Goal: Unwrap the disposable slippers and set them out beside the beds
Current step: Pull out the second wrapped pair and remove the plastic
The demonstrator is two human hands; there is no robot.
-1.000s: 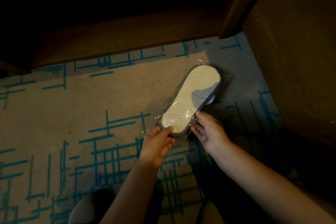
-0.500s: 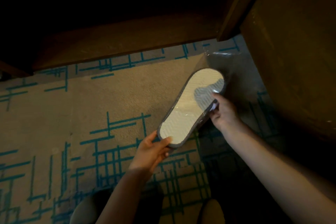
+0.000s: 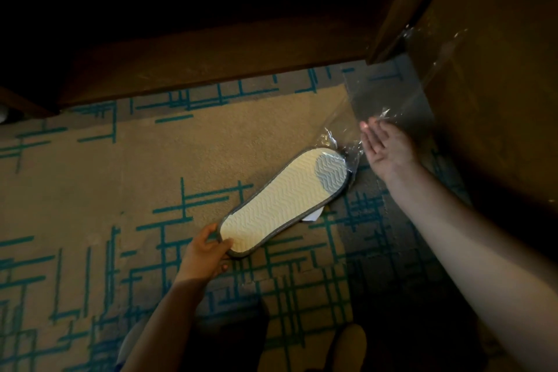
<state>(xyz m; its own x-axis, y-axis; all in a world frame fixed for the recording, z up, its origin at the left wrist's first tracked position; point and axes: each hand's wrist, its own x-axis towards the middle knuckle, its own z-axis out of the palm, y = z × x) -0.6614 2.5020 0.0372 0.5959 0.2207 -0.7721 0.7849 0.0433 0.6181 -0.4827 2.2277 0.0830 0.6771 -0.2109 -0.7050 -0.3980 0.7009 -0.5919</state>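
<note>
Though slippers (image 3: 282,205) bared sole-up — uppers hidden, clear wrapper (image 3: 389,100) barely legible.

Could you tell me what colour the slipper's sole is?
Cream sole with grey edging, head view.

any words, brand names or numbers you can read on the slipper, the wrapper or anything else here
None: no readable text in this view.
Slipper sole: only a wavy pressed tread pattern, no lettering.
Clear plastic wrapper: plain, no print visible.
White slip poking out under the slipper: only a corner shows, nothing readable.
Carpet: teal line pattern only.
</note>
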